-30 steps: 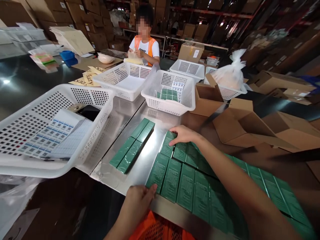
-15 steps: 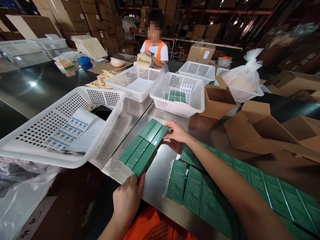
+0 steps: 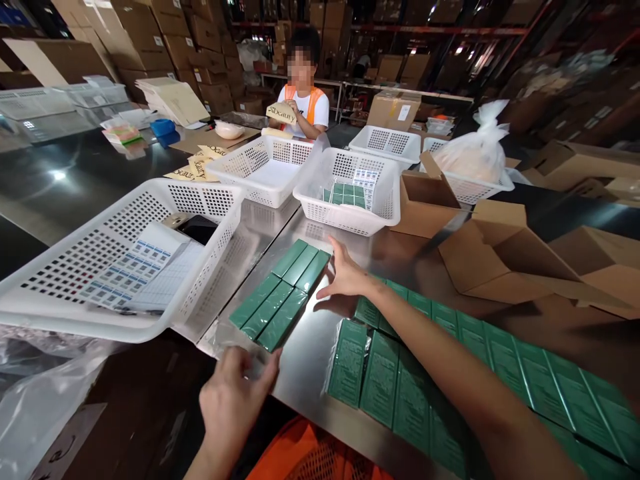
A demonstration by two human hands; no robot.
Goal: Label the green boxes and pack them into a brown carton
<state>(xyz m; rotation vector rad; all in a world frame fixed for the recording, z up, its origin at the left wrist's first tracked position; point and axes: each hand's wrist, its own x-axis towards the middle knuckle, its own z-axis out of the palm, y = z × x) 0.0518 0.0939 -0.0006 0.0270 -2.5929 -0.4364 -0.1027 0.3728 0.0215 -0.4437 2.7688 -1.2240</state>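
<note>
Six green boxes [image 3: 285,293] lie side by side in two rows on the metal table, with shiny clear wrap over them. My left hand [image 3: 235,390] is just off their near end, its fingers curled and the thumb apart; a bit of clear film shows by the fingertips. At the far right corner of the boxes, my right hand [image 3: 345,270] is open, thumb and fingers spread, close to the side. Under and beside my right forearm, more wrapped green boxes [image 3: 383,380] are lined up in rows.
A white basket [image 3: 165,320] at left holds label sheets and a dark phone-like object. Another basket [image 3: 345,220] has small green boxes and labels. Open cartons [image 3: 505,247] stand at right. Across the table, a person in an orange vest [image 3: 315,107] holds a "beauty" card [image 3: 281,113].
Both hands have come off the six green boxes: my left hand moved back and left, and my right fingers spread apart. The person opposite has raised the card.
</note>
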